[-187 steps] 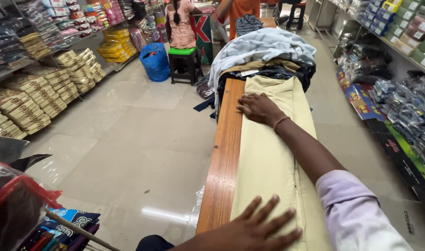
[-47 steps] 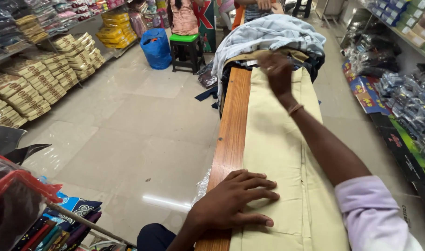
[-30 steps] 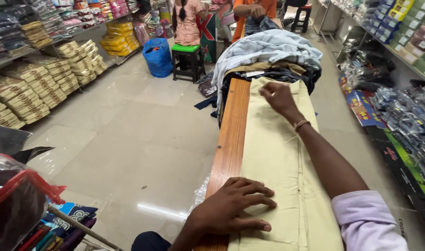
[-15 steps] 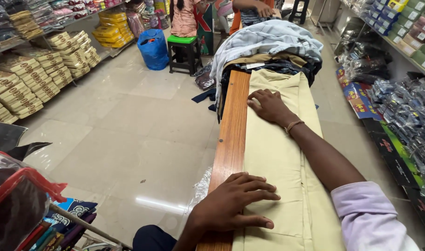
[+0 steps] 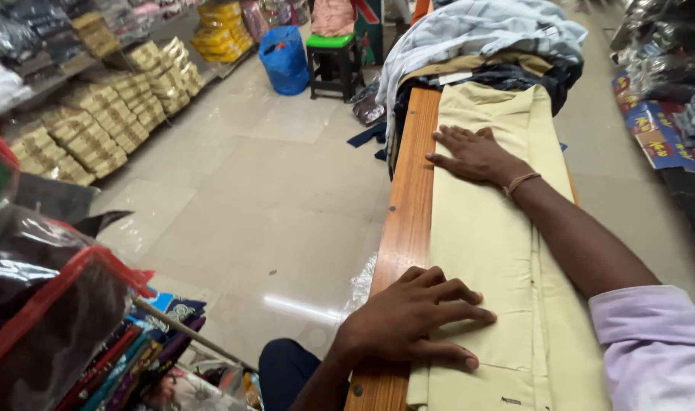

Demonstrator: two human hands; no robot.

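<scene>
Our right hand (image 5: 475, 154) has slid a little back toward us along the trousers (image 5: 499, 251) since half a second ago, while our left hand (image 5: 416, 316) has stayed near the close end. We lay the right hand flat, palm down, on the upper part of the beige trousers, the arm stretched out almost straight, a thin bracelet (image 5: 521, 183) at the wrist. Its fingers (image 5: 450, 138) are slightly spread and press on the cloth, holding nothing. Our left hand rests palm down too, wrist bent in from the left, straddling the edge where cloth meets wood; its fingers (image 5: 461, 293) are fanned out and flat on the fabric, gripping nothing. We see the trousers lying lengthwise along the narrow wooden desk (image 5: 400, 236), folded leg on leg, covering most of its top and leaving a bare strip of wood on the left. At the far end a pile of clothes (image 5: 484, 38) touches the trousers' far end. Left of the desk, across the tiled floor (image 5: 264, 198), sit a blue bag (image 5: 285, 59) and a green-topped stool (image 5: 333, 57).
</scene>
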